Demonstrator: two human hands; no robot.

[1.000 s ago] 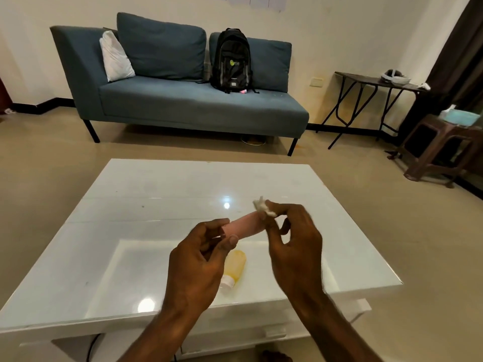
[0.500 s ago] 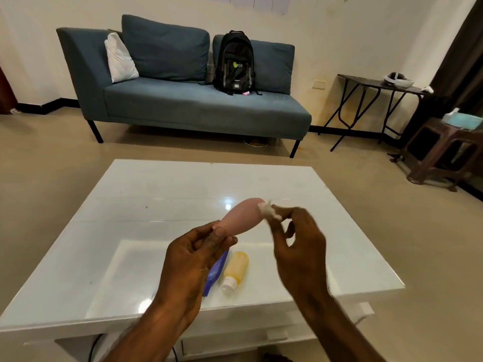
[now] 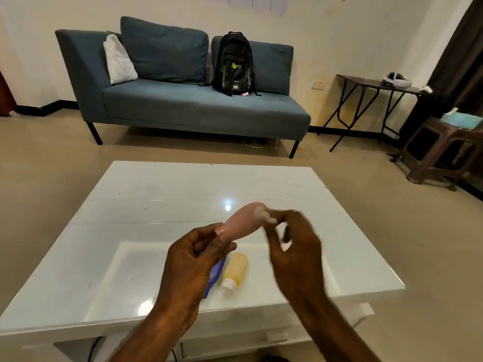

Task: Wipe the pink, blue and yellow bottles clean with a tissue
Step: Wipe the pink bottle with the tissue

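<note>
My left hand (image 3: pixel 194 259) grips the cap end of the pink bottle (image 3: pixel 243 222), which points up and to the right above the white table (image 3: pixel 130 231). A small wad of white tissue (image 3: pixel 266 215) is pinched in my right hand (image 3: pixel 292 246) and touches the bottle's far end. That hand is motion-blurred. The yellow bottle (image 3: pixel 235 269) lies on the table below my hands, its white cap toward me. Beside it on the left lies the blue bottle (image 3: pixel 216 274), mostly hidden by my left hand.
A blue sofa (image 3: pixel 198 108) with a black backpack (image 3: pixel 234 64) stands beyond the table. At the right are a dark folding table (image 3: pixel 376 86) and a brown stool (image 3: pixel 444 150) with a tissue box (image 3: pixel 461 118).
The pink bottle has tilted from nearly level to pointing up and right. My right hand with the tissue has stayed at its far end, rubbing. The blue bottle has come into sight.
</note>
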